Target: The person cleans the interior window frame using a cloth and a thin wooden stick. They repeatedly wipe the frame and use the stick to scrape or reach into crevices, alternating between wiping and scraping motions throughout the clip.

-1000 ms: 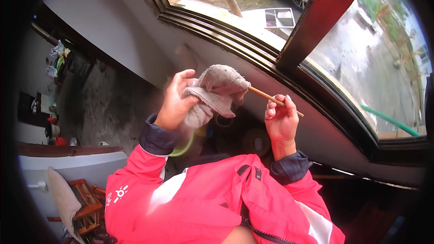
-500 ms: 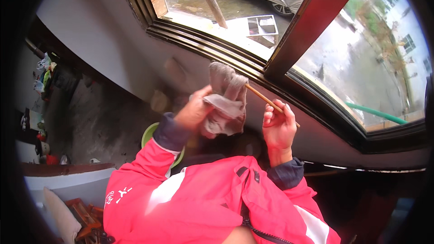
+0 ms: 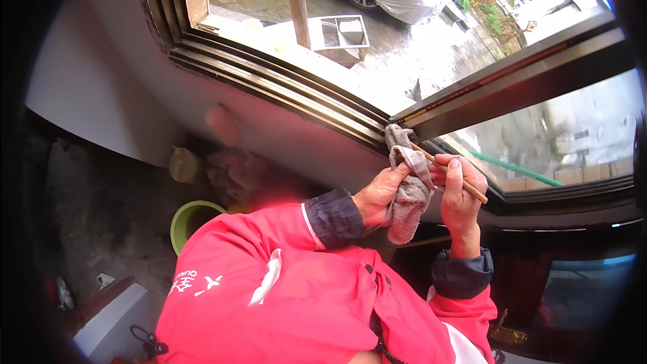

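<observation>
Head view: the left hand [image 3: 379, 195] reaches rightward across the body, its thumb and fingers closed on a grey-brown, rumpled terry cloth [image 3: 408, 205]. The right hand [image 3: 465, 192] is raised above its wrist, pinching a thin, light-brown wooden stick [image 3: 478, 194] between thumb and fingers. The stick slants up-left into the cloth's upper folds. The cloth's upper end lies at the inner edge of the dark, grooved metal window track [image 3: 269, 87], beside the foot of the dark-framed glass sash [image 3: 532, 77]; contact cannot be confirmed.

Compared with 0.5 s earlier, the left hand has closed in beside the right, and the cloth has shifted from left of the sash foot to directly beside it.
</observation>
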`<state>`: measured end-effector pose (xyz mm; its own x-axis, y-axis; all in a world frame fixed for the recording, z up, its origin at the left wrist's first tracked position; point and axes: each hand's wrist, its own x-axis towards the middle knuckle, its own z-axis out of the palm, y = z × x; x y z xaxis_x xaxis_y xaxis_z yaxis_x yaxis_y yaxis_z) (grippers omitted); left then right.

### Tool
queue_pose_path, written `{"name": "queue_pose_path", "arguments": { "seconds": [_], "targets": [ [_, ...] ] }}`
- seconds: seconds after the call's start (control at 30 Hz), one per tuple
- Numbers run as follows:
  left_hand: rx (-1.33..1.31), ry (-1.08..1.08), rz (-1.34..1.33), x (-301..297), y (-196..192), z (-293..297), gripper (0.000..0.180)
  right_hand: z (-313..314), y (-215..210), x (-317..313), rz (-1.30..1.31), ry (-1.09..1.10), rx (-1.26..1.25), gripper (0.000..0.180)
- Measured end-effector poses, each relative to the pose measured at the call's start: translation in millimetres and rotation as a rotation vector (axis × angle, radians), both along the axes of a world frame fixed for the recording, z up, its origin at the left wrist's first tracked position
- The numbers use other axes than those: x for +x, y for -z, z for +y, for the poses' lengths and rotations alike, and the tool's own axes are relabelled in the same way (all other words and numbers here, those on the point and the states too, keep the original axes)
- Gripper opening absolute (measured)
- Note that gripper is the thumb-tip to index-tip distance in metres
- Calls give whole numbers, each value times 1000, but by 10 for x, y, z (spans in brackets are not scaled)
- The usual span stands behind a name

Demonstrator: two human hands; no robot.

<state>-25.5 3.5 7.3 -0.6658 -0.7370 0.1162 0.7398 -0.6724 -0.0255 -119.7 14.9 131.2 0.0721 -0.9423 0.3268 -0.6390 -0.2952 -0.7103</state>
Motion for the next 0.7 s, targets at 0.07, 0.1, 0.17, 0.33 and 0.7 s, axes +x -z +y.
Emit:
{"name": "queue_pose_path", "arguments": {
  "seconds": [0.07,0.1,0.17,0.33,0.7],
  "targets": [
    [4,-3,4,-27,41,-24,45,-29,-2,136,62,11,17,25],
    [0,-31,2,-11,71,-46,43,-48,1,221,118,8,17,21],
    [40,7,-11,50,147,-71,35,-132,57,289,331,-73,-84,17],
    [30,-110,-147,162,-15,-88,36,-79,4,283,-152,85,61,31],
    [100,3,-263,384,24,-151,39,-272,116,75,-208,218,251,39]
  ]
}}
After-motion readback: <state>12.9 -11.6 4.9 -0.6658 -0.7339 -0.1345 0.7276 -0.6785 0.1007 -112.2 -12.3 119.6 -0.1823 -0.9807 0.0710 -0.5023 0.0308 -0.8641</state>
